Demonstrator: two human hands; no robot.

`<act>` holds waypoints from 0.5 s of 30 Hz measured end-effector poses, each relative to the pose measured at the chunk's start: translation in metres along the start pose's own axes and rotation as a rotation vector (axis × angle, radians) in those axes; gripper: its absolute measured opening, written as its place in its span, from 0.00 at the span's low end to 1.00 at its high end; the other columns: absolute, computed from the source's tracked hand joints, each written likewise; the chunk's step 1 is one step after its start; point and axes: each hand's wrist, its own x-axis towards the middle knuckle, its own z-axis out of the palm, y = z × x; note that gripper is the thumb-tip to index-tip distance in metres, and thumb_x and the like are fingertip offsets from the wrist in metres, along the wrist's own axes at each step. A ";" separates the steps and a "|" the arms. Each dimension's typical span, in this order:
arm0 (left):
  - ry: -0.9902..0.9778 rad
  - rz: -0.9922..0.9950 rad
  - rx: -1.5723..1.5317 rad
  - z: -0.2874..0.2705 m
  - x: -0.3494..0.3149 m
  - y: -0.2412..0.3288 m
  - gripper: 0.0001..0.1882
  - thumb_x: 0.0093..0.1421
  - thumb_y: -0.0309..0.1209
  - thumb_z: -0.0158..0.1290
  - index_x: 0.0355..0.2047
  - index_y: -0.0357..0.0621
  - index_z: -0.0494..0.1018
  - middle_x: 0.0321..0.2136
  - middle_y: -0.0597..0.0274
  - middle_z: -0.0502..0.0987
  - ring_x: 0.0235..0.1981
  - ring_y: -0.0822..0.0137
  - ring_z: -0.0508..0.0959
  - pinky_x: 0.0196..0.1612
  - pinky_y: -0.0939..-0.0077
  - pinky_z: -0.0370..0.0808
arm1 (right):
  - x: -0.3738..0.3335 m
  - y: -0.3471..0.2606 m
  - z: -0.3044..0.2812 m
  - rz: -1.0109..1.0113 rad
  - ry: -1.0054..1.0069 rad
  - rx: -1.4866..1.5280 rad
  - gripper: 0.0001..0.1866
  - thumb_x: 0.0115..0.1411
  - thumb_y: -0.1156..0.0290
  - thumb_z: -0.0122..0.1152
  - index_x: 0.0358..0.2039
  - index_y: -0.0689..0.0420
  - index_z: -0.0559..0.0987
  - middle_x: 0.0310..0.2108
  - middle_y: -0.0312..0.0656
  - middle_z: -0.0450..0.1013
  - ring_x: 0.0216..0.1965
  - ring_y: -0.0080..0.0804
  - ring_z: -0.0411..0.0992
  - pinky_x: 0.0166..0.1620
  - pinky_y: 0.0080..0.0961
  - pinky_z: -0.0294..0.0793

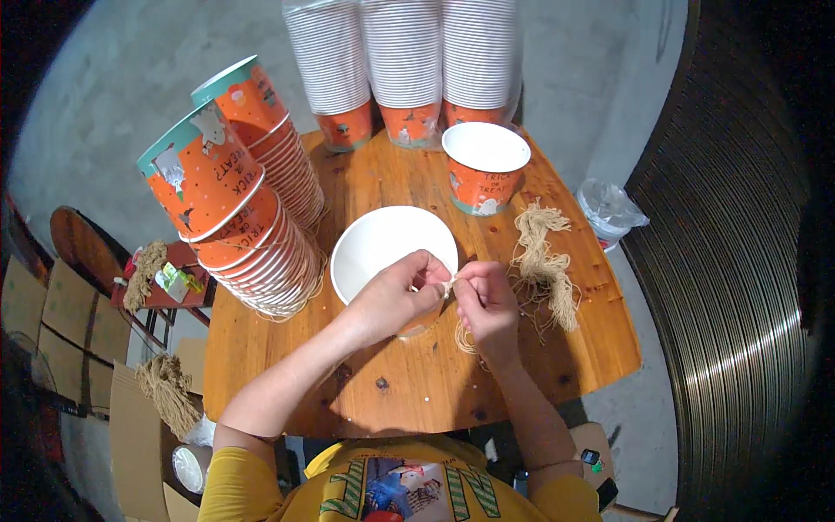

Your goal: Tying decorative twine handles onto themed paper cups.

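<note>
In the middle of the brown wooden table (pixel 348 402), a big round paper cup with a white inside (pixel 383 244) has its open top facing up. Over the near side of its rim, the left hand (pixel 393 296) is pinching a thin, pale tan string (pixel 449 284) with its grip. The right hand (pixel 490 309) is just beside it, and its grip is pinching string too. The two hands nearly touch. Some loose string hangs below the right hand.

To the right lies a wavy bundle of pale tan strings (pixel 548 270). Behind that bundle, an orange paper cup with a white inside (pixel 485 178) stands upright. On the left are two tall stacks of upside-down orange and green paper cups (pixel 235 213). At the back stand three tall stacks of orange paper cups in clear plastic (pixel 403 65), with white rims on top.
</note>
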 end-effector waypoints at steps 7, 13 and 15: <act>-0.038 -0.034 -0.176 -0.004 0.003 -0.010 0.11 0.62 0.28 0.46 0.42 0.36 0.71 0.29 0.66 0.73 0.32 0.76 0.69 0.39 0.81 0.69 | 0.001 -0.007 0.005 0.074 -0.044 0.069 0.03 0.61 0.77 0.51 0.36 0.54 0.69 0.18 0.28 0.62 0.16 0.11 0.58 0.18 0.10 0.55; -0.059 -0.090 -0.305 -0.004 0.003 -0.010 0.08 0.61 0.29 0.48 0.37 0.36 0.71 0.28 0.67 0.72 0.30 0.78 0.69 0.35 0.84 0.68 | 0.002 -0.009 0.005 0.109 -0.065 0.070 0.03 0.62 0.75 0.51 0.36 0.54 0.70 0.18 0.27 0.62 0.16 0.10 0.58 0.17 0.09 0.55; -0.038 -0.063 -0.281 -0.004 0.003 -0.012 0.08 0.60 0.30 0.50 0.34 0.37 0.71 0.26 0.68 0.71 0.29 0.78 0.68 0.33 0.84 0.67 | 0.002 -0.010 0.006 0.114 -0.061 0.067 0.03 0.62 0.75 0.51 0.36 0.54 0.70 0.18 0.27 0.62 0.16 0.10 0.57 0.17 0.09 0.55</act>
